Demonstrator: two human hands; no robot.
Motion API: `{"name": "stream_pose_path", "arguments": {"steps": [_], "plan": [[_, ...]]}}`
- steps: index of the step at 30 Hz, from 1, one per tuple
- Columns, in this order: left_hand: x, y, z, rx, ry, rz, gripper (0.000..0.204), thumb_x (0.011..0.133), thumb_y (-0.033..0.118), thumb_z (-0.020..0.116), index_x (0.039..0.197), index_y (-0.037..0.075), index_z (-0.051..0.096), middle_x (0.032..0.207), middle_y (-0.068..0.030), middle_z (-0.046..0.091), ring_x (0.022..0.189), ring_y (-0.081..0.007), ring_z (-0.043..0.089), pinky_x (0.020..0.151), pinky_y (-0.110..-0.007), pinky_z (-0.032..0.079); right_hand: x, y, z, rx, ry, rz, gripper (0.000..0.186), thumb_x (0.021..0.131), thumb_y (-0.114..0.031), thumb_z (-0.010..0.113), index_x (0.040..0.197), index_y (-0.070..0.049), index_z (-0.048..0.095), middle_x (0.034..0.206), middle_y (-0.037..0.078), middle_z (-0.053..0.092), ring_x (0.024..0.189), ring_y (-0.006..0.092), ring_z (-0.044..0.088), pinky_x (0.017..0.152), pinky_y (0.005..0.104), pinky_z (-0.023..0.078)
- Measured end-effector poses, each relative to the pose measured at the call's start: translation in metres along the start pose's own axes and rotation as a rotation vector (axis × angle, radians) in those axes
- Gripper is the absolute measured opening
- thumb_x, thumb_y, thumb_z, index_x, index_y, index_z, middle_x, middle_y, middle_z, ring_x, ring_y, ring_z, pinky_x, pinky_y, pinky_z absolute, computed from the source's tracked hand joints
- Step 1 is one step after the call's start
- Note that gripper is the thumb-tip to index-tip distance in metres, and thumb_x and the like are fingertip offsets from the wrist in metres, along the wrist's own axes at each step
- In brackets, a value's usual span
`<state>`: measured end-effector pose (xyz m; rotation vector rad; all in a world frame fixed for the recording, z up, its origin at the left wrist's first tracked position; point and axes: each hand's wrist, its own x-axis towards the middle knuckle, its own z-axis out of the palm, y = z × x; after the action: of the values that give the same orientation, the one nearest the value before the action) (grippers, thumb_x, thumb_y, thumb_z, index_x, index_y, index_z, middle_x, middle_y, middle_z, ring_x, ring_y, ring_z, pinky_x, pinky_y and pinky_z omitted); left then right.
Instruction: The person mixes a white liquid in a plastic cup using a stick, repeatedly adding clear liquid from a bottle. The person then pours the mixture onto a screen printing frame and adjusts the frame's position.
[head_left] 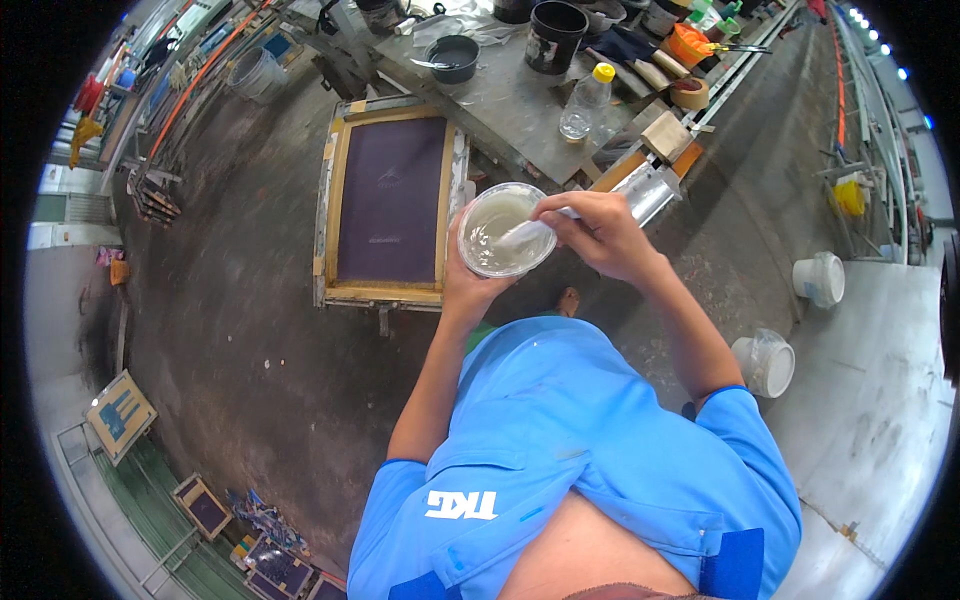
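Note:
My left hand (470,285) is wrapped round a clear plastic tub (490,270) and holds it up in front of my body. Inside the tub is a thick, pale, glossy paste (487,222). My right hand (598,232) pinches a white stirring stick or spatula (524,233), whose lower end dips into the paste; its exact kind is hard to make out. Just beyond my left hand stands a screen printing frame (437,297) with a dark purple mesh (390,200) and yellowish tape along its edges.
A worktable (500,110) ahead bears a black bowl (453,60), a black bucket (556,38), a clear bottle with a yellow cap (585,105) and a tape roll (689,93). White buckets (765,364) stand at the right. More frames (121,416) lean at the lower left.

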<state>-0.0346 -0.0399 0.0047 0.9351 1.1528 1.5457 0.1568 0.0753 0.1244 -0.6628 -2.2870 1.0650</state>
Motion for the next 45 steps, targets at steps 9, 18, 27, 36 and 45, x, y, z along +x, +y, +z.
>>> {"name": "stream_pose_path", "arguments": {"steps": [9,18,27,36,45], "plan": [[0.003,0.013,0.003,-0.048,0.012,-0.018,0.108,0.065,0.006,0.097,0.154,0.006,0.036,0.15,-0.011,0.049,0.139,-0.0247,0.051,0.117,-0.042,0.043,0.01,0.012,-0.019,-0.214,0.111,-0.123,0.016,0.095,-0.005,0.068,0.11,-0.003,0.072,0.094,0.013,0.074,0.081,0.0283,0.073,0.072,0.0374,0.057],[0.0,0.021,0.005,0.001,0.005,0.014,0.108,0.066,0.004,0.095,0.155,0.006,0.035,0.149,-0.0112,0.05,0.138,-0.0246,0.051,0.117,-0.041,0.043,0.016,0.006,-0.013,-0.164,0.188,-0.136,0.018,0.093,-0.003,0.069,0.111,-0.004,0.073,0.096,0.013,0.074,0.084,0.0261,0.073,0.074,0.0367,0.057],[0.0,0.01,0.001,-0.036,-0.016,0.001,0.112,0.064,0.004,0.096,0.156,0.006,0.033,0.149,-0.0107,0.049,0.138,-0.0246,0.051,0.117,-0.042,0.044,0.009,-0.003,-0.003,-0.065,0.124,-0.151,0.019,0.093,0.003,0.067,0.111,-0.003,0.073,0.092,0.011,0.074,0.081,0.0236,0.073,0.074,0.0351,0.056],[0.003,0.017,0.002,-0.006,-0.019,-0.005,0.113,0.067,0.007,0.096,0.159,0.005,0.029,0.151,-0.0105,0.047,0.141,-0.0252,0.049,0.119,-0.042,0.041,0.002,-0.011,-0.008,-0.052,-0.01,-0.139,0.019,0.092,0.002,0.068,0.11,-0.003,0.073,0.094,0.011,0.075,0.08,0.0229,0.072,0.071,0.0352,0.055],[0.006,0.019,0.003,0.007,0.018,0.052,0.109,0.064,0.003,0.096,0.154,0.007,0.036,0.149,-0.0095,0.05,0.138,-0.0241,0.052,0.119,-0.042,0.043,0.005,-0.011,-0.026,-0.276,0.104,-0.204,0.016,0.09,-0.002,0.072,0.106,-0.004,0.072,0.092,0.013,0.073,0.081,0.0297,0.073,0.07,0.0384,0.058]]}}
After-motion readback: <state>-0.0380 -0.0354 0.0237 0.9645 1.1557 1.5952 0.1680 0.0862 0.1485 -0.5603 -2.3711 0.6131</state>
